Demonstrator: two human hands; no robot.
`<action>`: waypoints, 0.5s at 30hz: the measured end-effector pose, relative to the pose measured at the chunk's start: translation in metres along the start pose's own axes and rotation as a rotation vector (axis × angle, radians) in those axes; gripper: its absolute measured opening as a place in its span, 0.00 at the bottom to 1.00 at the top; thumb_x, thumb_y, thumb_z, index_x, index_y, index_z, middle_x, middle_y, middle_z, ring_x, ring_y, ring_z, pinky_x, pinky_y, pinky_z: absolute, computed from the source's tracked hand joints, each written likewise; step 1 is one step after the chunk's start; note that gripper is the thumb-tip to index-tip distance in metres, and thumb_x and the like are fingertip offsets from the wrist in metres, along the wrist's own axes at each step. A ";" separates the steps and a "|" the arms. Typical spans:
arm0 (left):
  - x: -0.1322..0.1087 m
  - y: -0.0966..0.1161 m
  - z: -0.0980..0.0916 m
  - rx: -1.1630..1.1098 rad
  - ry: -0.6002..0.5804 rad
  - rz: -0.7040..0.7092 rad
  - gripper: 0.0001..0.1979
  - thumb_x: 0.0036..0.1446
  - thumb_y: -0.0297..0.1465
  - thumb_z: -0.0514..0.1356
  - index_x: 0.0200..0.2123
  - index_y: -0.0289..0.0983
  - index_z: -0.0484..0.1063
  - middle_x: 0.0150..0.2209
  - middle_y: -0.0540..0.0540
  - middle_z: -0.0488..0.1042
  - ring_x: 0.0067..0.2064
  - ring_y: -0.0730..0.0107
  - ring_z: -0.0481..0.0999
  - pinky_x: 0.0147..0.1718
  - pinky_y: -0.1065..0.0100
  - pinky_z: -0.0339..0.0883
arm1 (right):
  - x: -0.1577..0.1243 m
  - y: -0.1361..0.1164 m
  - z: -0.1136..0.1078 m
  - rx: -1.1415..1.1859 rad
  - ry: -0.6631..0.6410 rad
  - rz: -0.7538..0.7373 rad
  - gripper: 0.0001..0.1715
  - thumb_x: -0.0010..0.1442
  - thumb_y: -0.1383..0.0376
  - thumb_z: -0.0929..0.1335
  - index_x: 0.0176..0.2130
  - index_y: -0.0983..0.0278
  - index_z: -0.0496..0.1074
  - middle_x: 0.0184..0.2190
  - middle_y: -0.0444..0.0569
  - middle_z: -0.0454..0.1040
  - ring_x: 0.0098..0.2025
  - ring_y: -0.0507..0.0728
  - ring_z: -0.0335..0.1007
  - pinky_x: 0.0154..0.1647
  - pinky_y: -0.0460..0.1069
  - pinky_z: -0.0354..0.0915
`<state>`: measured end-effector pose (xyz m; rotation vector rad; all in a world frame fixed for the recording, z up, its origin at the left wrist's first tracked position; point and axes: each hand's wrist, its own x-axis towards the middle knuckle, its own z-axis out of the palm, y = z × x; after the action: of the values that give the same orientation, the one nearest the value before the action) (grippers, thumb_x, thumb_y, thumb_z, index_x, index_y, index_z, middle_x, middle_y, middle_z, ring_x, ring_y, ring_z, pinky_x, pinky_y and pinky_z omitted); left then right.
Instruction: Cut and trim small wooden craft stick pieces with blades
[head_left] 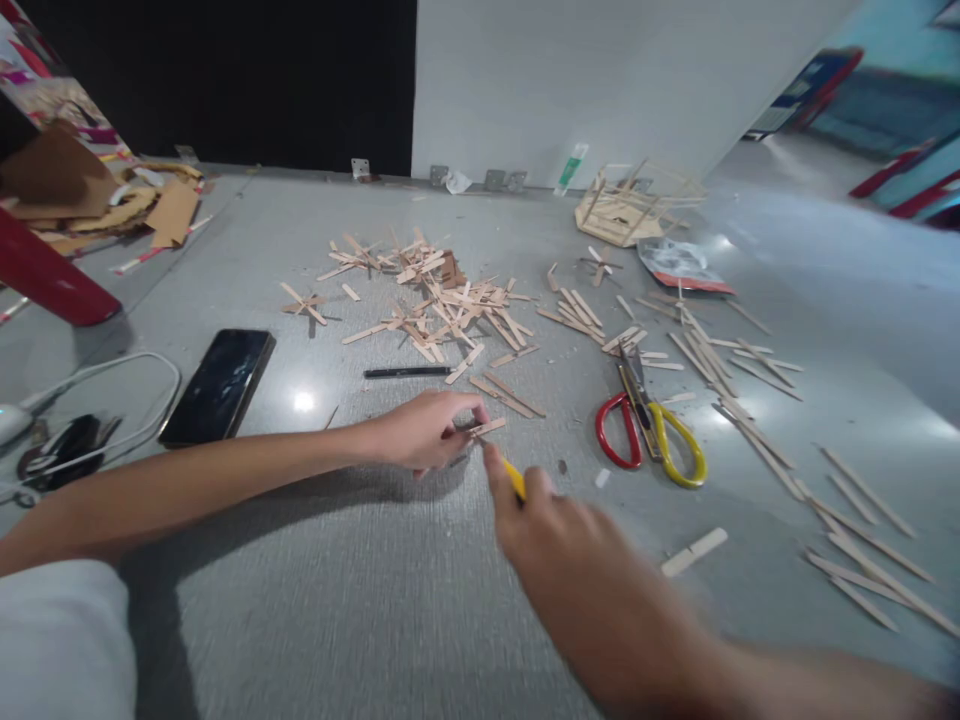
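Note:
Between the fingertips of my left hand [429, 430] is a short wooden craft stick [491, 427], held just above the grey table. My right hand [577, 560] wraps round a yellow-handled craft knife [513, 478], its index finger stretched along the tool toward the stick. The knife's tip meets or nearly meets the stick's lower edge; its blade is too small to make out. Two loose sticks [517, 396] lie just beyond my left fingertips, and a black pen [407, 372] rests behind that hand.
Scissors [645, 415] with one red and one yellow handle lie to the right. A heap of craft sticks [465, 305] spreads across the middle. A stick frame model [619, 215] and a glue tube [571, 168] stand at the back. At left are a phone [217, 388] and a white cable [142, 356].

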<state>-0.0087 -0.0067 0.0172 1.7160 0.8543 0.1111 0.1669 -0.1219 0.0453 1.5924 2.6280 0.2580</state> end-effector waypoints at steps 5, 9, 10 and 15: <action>0.000 -0.006 -0.001 -0.008 0.025 -0.056 0.10 0.66 0.33 0.56 0.48 0.38 0.60 0.19 0.57 0.67 0.15 0.73 0.66 0.16 0.73 0.57 | -0.012 -0.022 0.022 -0.109 -0.062 0.043 0.41 0.53 0.85 0.61 0.64 0.72 0.67 0.28 0.50 0.76 0.18 0.51 0.70 0.16 0.44 0.62; 0.000 -0.007 -0.003 -0.020 0.003 -0.113 0.07 0.67 0.35 0.55 0.40 0.39 0.58 0.19 0.55 0.68 0.16 0.71 0.68 0.16 0.72 0.59 | -0.016 0.009 0.041 0.132 -0.072 0.060 0.47 0.53 0.85 0.59 0.70 0.71 0.56 0.37 0.51 0.77 0.21 0.51 0.71 0.21 0.46 0.67; 0.000 -0.007 -0.003 -0.022 0.000 -0.118 0.07 0.67 0.34 0.55 0.38 0.39 0.58 0.19 0.54 0.69 0.16 0.71 0.68 0.16 0.72 0.60 | -0.017 0.016 0.044 0.180 -0.045 0.050 0.47 0.54 0.85 0.59 0.71 0.71 0.53 0.38 0.51 0.77 0.22 0.51 0.72 0.23 0.46 0.68; -0.001 -0.003 -0.002 -0.028 0.000 -0.115 0.11 0.69 0.34 0.52 0.32 0.37 0.62 0.21 0.49 0.72 0.18 0.70 0.72 0.17 0.71 0.63 | -0.018 0.031 0.055 0.303 0.088 -0.002 0.44 0.63 0.78 0.57 0.74 0.64 0.44 0.29 0.45 0.75 0.23 0.51 0.70 0.26 0.45 0.68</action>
<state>-0.0117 -0.0059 0.0158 1.6374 0.9449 0.0452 0.2100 -0.1180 -0.0044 1.6958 2.8477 -0.0781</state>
